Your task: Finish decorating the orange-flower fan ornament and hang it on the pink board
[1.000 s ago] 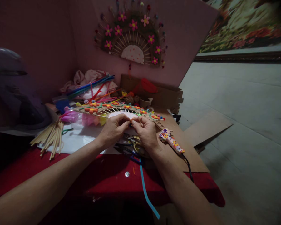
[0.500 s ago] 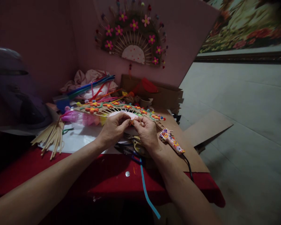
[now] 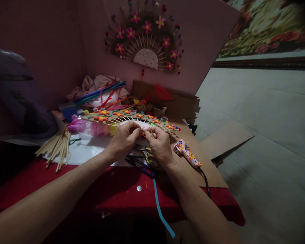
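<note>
My left hand (image 3: 124, 139) and my right hand (image 3: 159, 142) are close together, thumbs and forefingers pinched at the lower edge of a decorated fan. Something small and orange shows between them, too small to make out. The fan (image 3: 101, 118) lies behind the hands, with orange felt flowers, a green wavy line, thin sticks and a white half-round centre (image 3: 134, 124). Beneath my right hand are gold-handled scissors (image 3: 148, 156), partly hidden, and a dark blue-handled tool (image 3: 139, 165).
A flowered glue gun (image 3: 187, 153) with a black cord rests on cardboard (image 3: 208, 173) at the right. Wooden sticks (image 3: 59, 149) lie left. A blue strip (image 3: 159, 206) hangs over the red cloth (image 3: 117, 189). Another fan (image 3: 147, 40) hangs behind.
The view has shifted slightly. Both hands stay pinched close together at the fan's lower edge, with only slight finger movement; less of the orange piece shows between them.
</note>
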Demonstrator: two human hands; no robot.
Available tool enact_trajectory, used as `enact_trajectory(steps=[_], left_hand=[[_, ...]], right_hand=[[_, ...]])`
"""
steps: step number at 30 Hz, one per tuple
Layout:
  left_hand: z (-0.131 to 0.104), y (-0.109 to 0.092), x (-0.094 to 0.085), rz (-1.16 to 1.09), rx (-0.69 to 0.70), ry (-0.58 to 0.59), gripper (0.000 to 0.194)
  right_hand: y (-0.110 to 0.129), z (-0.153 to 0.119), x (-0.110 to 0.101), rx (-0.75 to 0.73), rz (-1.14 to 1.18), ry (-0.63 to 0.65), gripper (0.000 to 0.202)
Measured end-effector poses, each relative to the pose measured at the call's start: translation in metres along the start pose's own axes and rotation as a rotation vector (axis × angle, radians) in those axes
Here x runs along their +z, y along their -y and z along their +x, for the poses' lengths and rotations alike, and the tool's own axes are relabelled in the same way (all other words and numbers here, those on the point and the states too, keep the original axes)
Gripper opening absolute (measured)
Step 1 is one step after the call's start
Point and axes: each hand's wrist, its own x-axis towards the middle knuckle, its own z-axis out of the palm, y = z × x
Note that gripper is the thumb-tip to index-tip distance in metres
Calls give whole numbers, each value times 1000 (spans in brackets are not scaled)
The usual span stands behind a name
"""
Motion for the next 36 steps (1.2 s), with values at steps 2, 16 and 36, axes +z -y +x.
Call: enact_trajectory(steps=[2, 16, 36], left_hand=[[0, 0, 0, -36, -29, -3, 12], [-1, -2, 0, -56, -42, 63, 14], [0, -1, 0, -110, -84, 31, 11]], right_hand=[[0, 0, 0, 4, 26, 0, 22], [-2, 0, -1, -30, -59, 3, 23], [-3, 1, -1, -55, -81, -23, 24]])
